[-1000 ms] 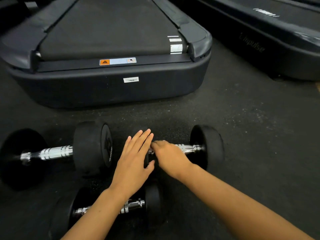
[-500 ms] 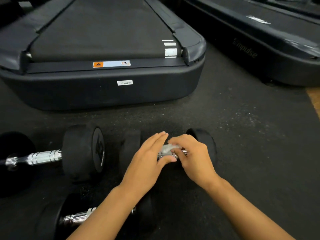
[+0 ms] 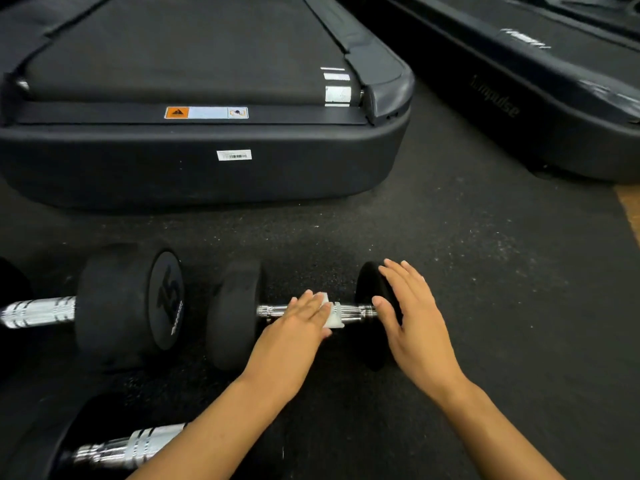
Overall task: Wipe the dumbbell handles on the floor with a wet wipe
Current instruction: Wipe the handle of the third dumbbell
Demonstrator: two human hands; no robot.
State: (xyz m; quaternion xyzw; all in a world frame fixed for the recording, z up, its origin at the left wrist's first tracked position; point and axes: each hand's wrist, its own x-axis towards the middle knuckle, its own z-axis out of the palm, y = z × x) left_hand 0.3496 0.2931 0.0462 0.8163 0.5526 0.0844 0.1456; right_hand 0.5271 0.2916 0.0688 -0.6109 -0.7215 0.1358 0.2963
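Observation:
A small dumbbell lies on the floor with its chrome handle [image 3: 353, 311] between two black heads. My left hand [image 3: 294, 334] lies flat over the handle and presses a white wet wipe [image 3: 335, 315] onto its middle. The wipe shows past my fingertips. My right hand [image 3: 414, 320] is spread open, its palm resting against the right head [image 3: 365, 282]. The left head [image 3: 235, 313] stands free. A bigger dumbbell [image 3: 128, 306] lies to the left, its chrome handle [image 3: 38, 311] bare. A third dumbbell's handle [image 3: 131, 445] shows at the bottom left, partly under my left forearm.
A treadmill's rear end [image 3: 207, 168] stands just beyond the dumbbells. A second treadmill base [image 3: 519, 109] runs along the right. The floor is dark speckled rubber matting [image 3: 485, 271], with a strip of brown floor [image 3: 628, 206] at the right edge.
My right hand has left the handle and moved right onto the dumbbell's right head, fingers spread. My left hand now presses the wipe on the handle alone.

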